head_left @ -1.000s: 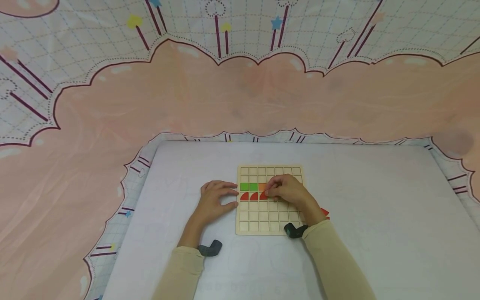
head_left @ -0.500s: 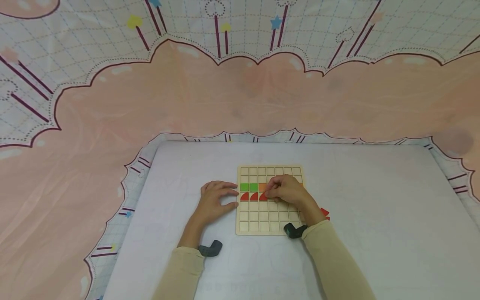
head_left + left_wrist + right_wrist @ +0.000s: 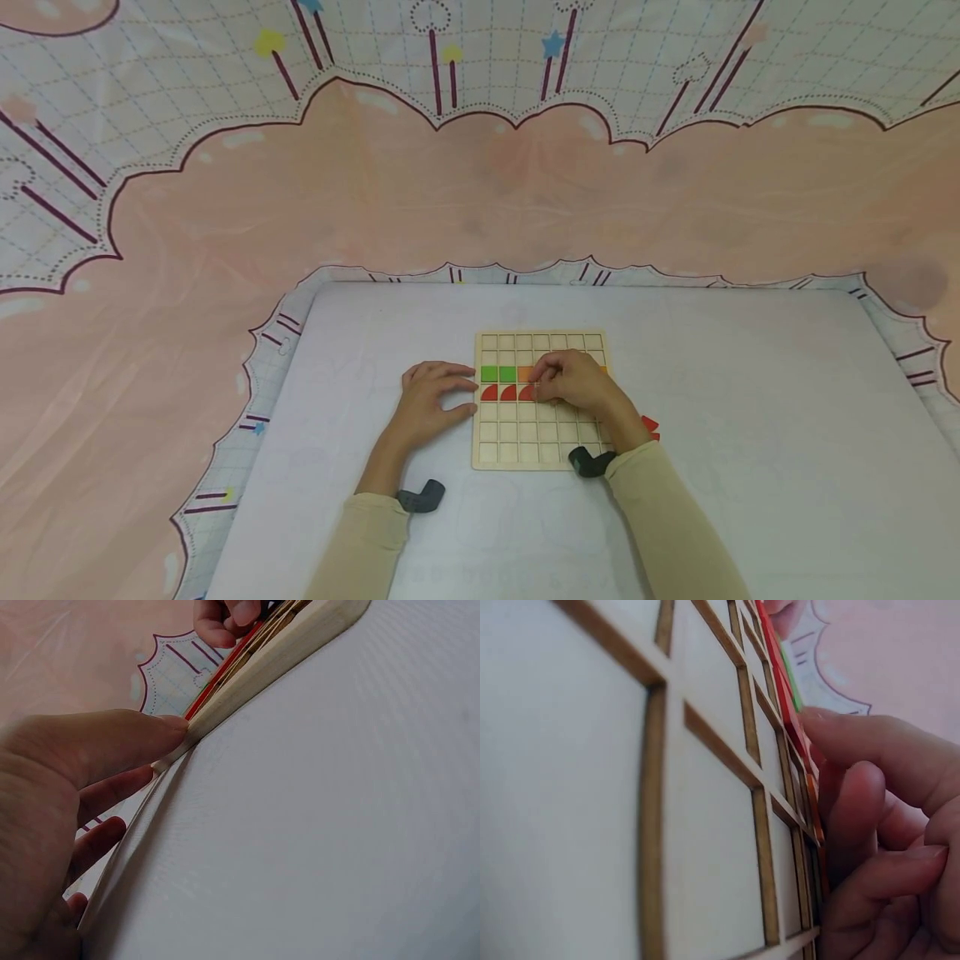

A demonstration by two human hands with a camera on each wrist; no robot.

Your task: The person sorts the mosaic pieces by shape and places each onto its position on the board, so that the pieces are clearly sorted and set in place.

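Note:
A wooden grid board point(image 3: 528, 432) lies on the white tabletop. One row carries green square tiles point(image 3: 489, 374) and an orange tile point(image 3: 522, 374); below it sit three red quarter-circle tiles point(image 3: 489, 392). My right hand point(image 3: 576, 385) is over the board, thumb and index fingertip at the rightmost red quarter-circle tile point(image 3: 524, 393). In the right wrist view the thumb point(image 3: 870, 742) touches a red tile, other fingers curled; the index tip's contact is partly hidden. My left hand point(image 3: 429, 402) rests at the board's left edge, fingers extended, thumb point(image 3: 131, 742) against the rim.
Loose red pieces point(image 3: 650, 427) lie right of the board, partly behind the right wrist. Another orange bit point(image 3: 604, 369) shows at the board's right side. Dark wrist devices point(image 3: 422, 497) sit on both arms. A patterned cloth point(image 3: 480, 200) surrounds the white tabletop point(image 3: 750, 433).
The right thumb and index fingertip have spread slightly apart and shifted a little right at the third red tile. The left hand stays at the board's edge.

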